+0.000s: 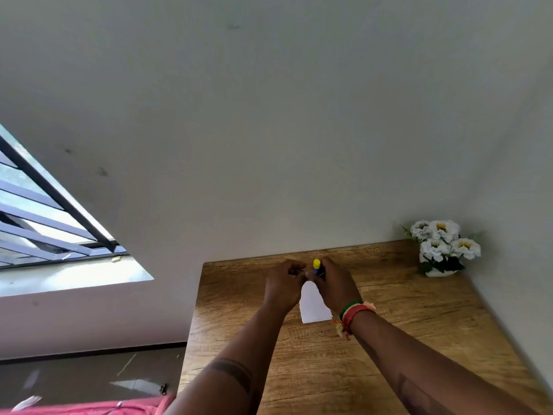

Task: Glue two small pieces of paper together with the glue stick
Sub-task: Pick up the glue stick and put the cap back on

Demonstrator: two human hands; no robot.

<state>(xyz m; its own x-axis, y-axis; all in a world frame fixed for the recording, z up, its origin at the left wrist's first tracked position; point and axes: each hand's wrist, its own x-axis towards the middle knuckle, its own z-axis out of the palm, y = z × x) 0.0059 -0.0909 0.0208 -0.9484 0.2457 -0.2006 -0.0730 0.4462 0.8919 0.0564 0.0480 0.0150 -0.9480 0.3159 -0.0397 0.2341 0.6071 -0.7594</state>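
Right hand (332, 284) grips glue stick (316, 266), apparently above paper (314, 307).

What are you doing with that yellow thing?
A person sits at a wooden table. The right hand grips a glue stick with a yellow end upright, and the left hand meets it at the stick, maybe working the cap. A white piece of paper lies on the table beneath both hands.

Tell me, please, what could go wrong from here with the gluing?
The paper lies loose on the table with neither hand pressing it, so it may slide under the glue. Both the right hand and left hand crowd the glue stick, so its cap could slip away.
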